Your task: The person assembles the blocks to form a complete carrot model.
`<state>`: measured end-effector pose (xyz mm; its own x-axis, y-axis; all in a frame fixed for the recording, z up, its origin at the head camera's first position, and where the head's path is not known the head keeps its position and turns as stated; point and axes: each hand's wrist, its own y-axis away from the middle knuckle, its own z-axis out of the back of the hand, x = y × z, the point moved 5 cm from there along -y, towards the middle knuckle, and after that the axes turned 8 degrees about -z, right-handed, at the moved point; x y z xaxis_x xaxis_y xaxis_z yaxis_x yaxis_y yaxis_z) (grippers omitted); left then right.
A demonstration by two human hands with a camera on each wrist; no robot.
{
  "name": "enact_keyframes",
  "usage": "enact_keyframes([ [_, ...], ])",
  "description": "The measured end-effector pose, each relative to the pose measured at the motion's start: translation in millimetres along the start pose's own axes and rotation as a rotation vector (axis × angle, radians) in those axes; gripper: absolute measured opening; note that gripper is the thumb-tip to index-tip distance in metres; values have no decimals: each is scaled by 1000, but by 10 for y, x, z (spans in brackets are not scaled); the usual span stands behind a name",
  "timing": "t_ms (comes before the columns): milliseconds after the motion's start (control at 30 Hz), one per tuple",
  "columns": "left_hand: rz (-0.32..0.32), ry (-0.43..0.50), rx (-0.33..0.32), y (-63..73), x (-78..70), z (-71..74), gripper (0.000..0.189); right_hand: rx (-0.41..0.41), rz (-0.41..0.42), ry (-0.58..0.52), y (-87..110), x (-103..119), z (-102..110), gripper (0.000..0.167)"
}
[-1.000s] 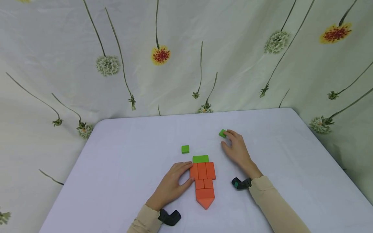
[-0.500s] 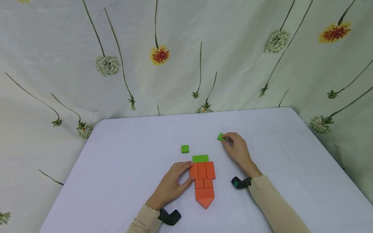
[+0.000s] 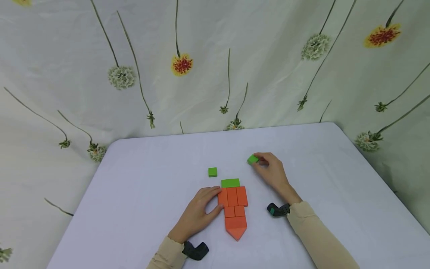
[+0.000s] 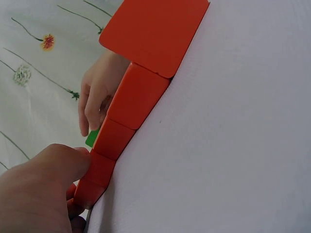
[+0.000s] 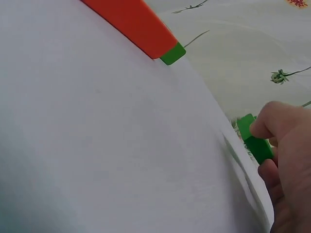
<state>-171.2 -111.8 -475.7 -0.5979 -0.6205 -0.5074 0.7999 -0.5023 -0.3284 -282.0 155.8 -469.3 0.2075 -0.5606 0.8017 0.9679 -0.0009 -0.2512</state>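
In the head view, several orange blocks (image 3: 232, 196) lie flat against each other, ending in a triangular orange block (image 3: 236, 233) at the near end. A green rectangular block (image 3: 230, 183) sits against their far end. My left hand (image 3: 198, 211) rests beside the left orange block, fingertips and thumb touching its left side with the fingers fairly straight. Off to the far right, my right hand (image 3: 273, 172) pinches a small green block (image 3: 253, 159) between thumb and fingers. The right wrist view shows this green block (image 5: 257, 148) at the fingertips.
Another small green block (image 3: 212, 172) lies just beyond and left of the arranged blocks. The table (image 3: 151, 168) has a white cover. A flower-patterned cloth (image 3: 201, 93) hangs behind its far edge. Dark wrist cameras (image 3: 196, 251) are worn on both arms.
The right hand's fingers have closed from touching the small green block to pinching it, and the block has come slightly left and nearer. The left hand stays in place.
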Motion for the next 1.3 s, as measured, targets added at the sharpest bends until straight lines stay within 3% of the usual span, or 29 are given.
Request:
enact_keyframes([
  [200,6,6,-2,0,5,0,54,81,38,9,19,57,-46,40],
  [533,8,12,-5,2,26,-22,55,139,99,32,54,94,-98,39],
  [900,23,5,0,6,26,-28,54,282,78,52,115,100,-183,41],
  [1300,17,3,5,5,14,-15,55,337,152,93,134,129,-209,40],
])
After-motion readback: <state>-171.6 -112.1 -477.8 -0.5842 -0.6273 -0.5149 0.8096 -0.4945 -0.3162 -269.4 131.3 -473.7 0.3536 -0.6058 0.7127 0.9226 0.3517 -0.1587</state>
